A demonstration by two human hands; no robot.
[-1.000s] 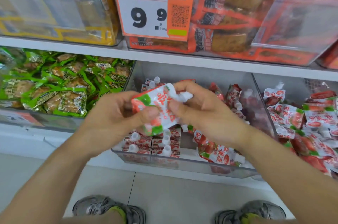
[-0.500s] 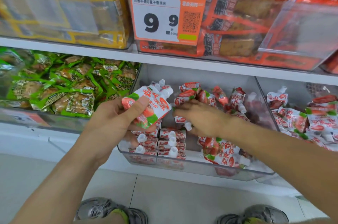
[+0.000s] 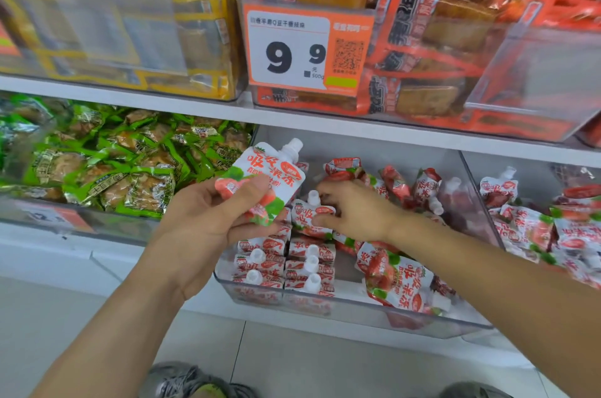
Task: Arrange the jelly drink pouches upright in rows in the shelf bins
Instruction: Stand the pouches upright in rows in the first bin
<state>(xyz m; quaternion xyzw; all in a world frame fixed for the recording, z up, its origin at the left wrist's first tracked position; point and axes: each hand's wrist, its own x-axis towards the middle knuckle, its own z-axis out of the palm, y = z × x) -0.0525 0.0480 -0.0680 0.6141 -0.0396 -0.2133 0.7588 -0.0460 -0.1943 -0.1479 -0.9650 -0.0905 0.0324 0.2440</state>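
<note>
The white two-tier shop shelf [image 3: 195, 110] is carrying clear plastic bins, and the clear middle bin [image 3: 357, 313] on the lower tier is where the sorting is going on. Along its left side, two rows of small red-and-white spouted jelly pouches [image 3: 286, 264] are standing upright, white caps up; on its right, a jumble of loose pouches [image 3: 395, 284] is lying flat and crossed, seemingly waiting its turn. The left hand [image 3: 208, 218] is gripping one strawberry-printed pouch [image 3: 265, 181] just above the rows — spout tilted up, thumb across its face — probably parked there until a slot is ready. The right hand [image 3: 353, 210] is reaching into the bin, fingers curling round another small pouch [image 3: 309, 214] at the back of the rows, likely to stand it straight.
</note>
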